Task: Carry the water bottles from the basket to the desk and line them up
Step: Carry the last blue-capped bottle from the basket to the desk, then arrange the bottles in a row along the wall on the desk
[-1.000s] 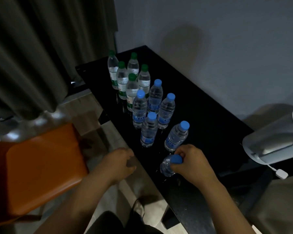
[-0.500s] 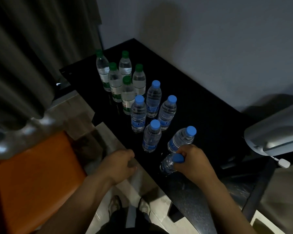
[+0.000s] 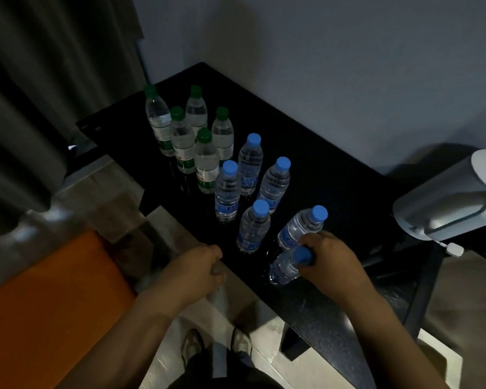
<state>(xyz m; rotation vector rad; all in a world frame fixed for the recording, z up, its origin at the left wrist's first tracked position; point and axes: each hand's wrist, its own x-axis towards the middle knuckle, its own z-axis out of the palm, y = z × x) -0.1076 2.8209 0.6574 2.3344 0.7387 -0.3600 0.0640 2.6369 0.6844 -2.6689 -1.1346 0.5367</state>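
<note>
Right hand (image 3: 331, 262) grip is closed around the cap end of a blue-capped water bottle (image 3: 285, 266), which stands tilted at the near edge of the black counter (image 3: 334, 175), base down-left. Left hand (image 3: 197, 266) is curled loosely, holding nothing visible. Five blue-capped bottles (image 3: 253, 226) stand just beyond, then five green-capped bottles (image 3: 205, 161).

Both forearms are bare to the bottom of the view — no sleeves, watch or rings show on the left hand (image 3: 197, 269) or the right hand (image 3: 333, 262). Below them: dark trousers (image 3: 222, 374) and light, worn-looking shoes (image 3: 192, 346) — details blurred.
</note>
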